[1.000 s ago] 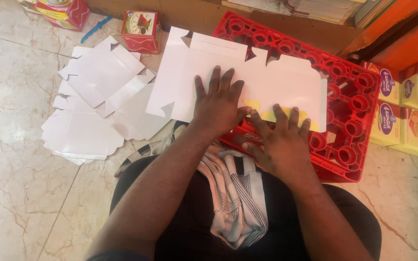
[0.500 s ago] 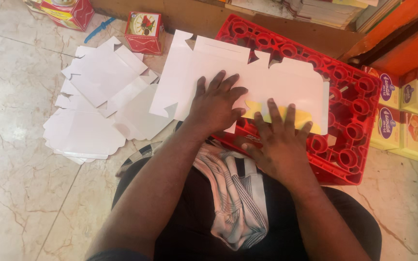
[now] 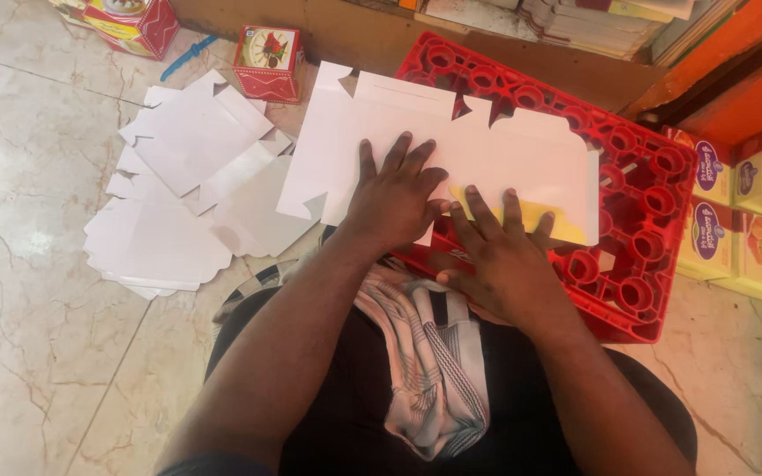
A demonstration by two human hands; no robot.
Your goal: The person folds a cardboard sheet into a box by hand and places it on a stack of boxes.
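A cardboard sheet lies on the crate, with loose sheets to its left.

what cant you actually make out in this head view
- Flat white carton blank: the patch under the left hand and right hand is covered by them.
- Red crate: most of its top is hidden by the blank.
- Pile of white blanks on the floor: the count is unclear, since the sheets overlap.
- Yellow boxes: cut off by the right edge.
- Stacked sheets: cut off by the top edge.
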